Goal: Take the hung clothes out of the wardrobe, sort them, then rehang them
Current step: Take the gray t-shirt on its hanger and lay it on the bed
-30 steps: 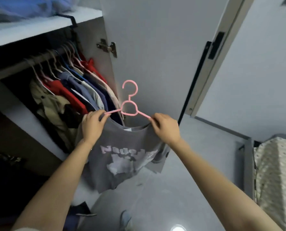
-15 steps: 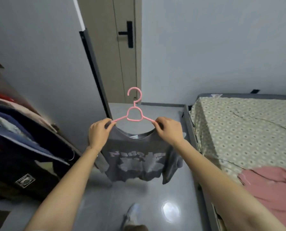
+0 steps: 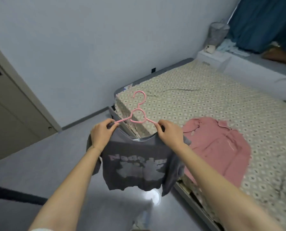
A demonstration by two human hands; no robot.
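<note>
A grey T-shirt [image 3: 135, 165] on a pink hanger [image 3: 138, 114] is pinched at each shoulder by the left grip [image 3: 102, 135] and right grip [image 3: 169, 135], held over open floor [image 3: 39, 172] beside the edge of the bed [image 3: 205, 97], where a pink garment [image 3: 219, 147], perhaps a shirt, is spread.

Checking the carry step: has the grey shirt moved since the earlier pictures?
Yes. The grey shirt, earlier at the wardrobe, now hangs at the edge of the bed, beside the pink top.

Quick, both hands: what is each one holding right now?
Left hand: closed, pinching the hanger and shirt at one shoulder.
Right hand: closed, pinching hanger and shirt at the other shoulder.
</note>
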